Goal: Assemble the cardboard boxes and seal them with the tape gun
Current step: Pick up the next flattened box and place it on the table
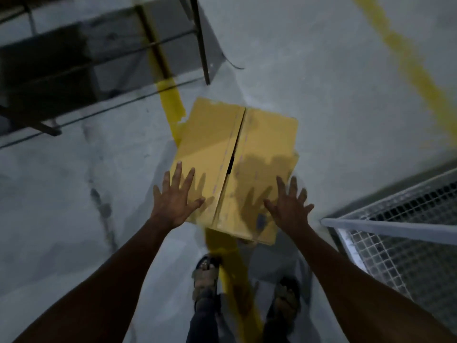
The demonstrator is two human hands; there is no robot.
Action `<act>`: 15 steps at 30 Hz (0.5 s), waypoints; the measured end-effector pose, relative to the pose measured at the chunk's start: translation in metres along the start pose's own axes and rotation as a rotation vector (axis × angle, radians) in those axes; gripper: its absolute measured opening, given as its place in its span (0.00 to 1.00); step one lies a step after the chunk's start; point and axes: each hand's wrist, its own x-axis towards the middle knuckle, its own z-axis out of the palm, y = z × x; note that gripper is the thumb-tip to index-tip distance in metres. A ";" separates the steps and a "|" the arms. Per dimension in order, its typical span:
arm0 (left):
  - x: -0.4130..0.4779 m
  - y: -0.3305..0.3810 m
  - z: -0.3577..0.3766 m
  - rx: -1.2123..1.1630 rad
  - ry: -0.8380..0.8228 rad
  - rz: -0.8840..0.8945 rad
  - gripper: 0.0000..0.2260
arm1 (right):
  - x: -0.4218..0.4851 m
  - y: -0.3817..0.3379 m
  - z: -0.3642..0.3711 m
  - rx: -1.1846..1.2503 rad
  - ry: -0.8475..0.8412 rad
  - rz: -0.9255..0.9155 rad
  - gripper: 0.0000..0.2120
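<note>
Neither grip holds anything: the left hand (176, 196) and right hand (288, 206) both have their fingers spread wide and straight, palms down, over the near edge of the flat-topped yellow-brown cardboard box (212, 139). Their shadows fall on the flaps a little apart from the fingers, so the palms are probably just above the card rather than pressing it. One hand is on each side of the centre seam, likely so that both top flaps can be pushed down level for taping; the seam gapes slightly midway. The box sits on the grey concrete floor (321, 95), across a painted yellow line (170, 102), just ahead of the person's sandals (205, 273). A white wire-mesh cage (395, 238) stands to the right and a dark metal rack (74, 58) at the far left. No tape gun shows.
</note>
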 end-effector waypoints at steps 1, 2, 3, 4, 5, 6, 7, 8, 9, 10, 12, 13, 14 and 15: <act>0.021 -0.008 0.011 -0.013 0.021 -0.007 0.45 | 0.017 -0.003 0.010 0.044 0.041 0.009 0.38; 0.042 -0.014 0.020 -0.028 0.036 -0.011 0.47 | 0.035 -0.006 0.020 0.102 0.081 0.027 0.40; 0.062 -0.019 0.027 -0.046 0.044 -0.014 0.48 | 0.049 -0.010 0.026 0.158 0.110 0.042 0.41; 0.080 -0.023 0.034 -0.063 0.053 -0.018 0.48 | 0.062 -0.013 0.032 0.218 0.137 0.054 0.43; 0.096 -0.026 0.040 -0.083 0.060 -0.027 0.49 | 0.073 -0.015 0.039 0.262 0.165 0.070 0.44; 0.109 -0.030 0.045 -0.109 0.069 -0.044 0.49 | 0.081 -0.017 0.044 0.297 0.198 0.094 0.44; 0.121 -0.034 0.049 -0.138 0.077 -0.067 0.50 | 0.088 -0.016 0.050 0.318 0.239 0.134 0.45; 0.129 -0.038 0.051 -0.172 0.082 -0.099 0.50 | 0.094 -0.014 0.055 0.334 0.290 0.181 0.44; 0.136 -0.042 0.054 -0.211 0.084 -0.127 0.51 | 0.097 -0.012 0.058 0.351 0.338 0.230 0.44; 0.142 -0.044 0.056 -0.251 0.082 -0.131 0.52 | 0.099 -0.010 0.062 0.389 0.368 0.269 0.44; 0.148 -0.045 0.060 -0.283 0.053 -0.056 0.52 | 0.103 -0.010 0.067 0.508 0.335 0.292 0.46; 0.148 -0.043 0.060 -0.263 0.031 -0.016 0.52 | 0.105 -0.014 0.069 0.535 0.285 0.278 0.47; 0.148 -0.041 0.059 -0.224 0.016 0.007 0.51 | 0.105 -0.019 0.070 0.527 0.244 0.271 0.48; 0.146 -0.038 0.056 -0.179 0.016 0.015 0.50 | 0.104 -0.024 0.069 0.510 0.225 0.278 0.48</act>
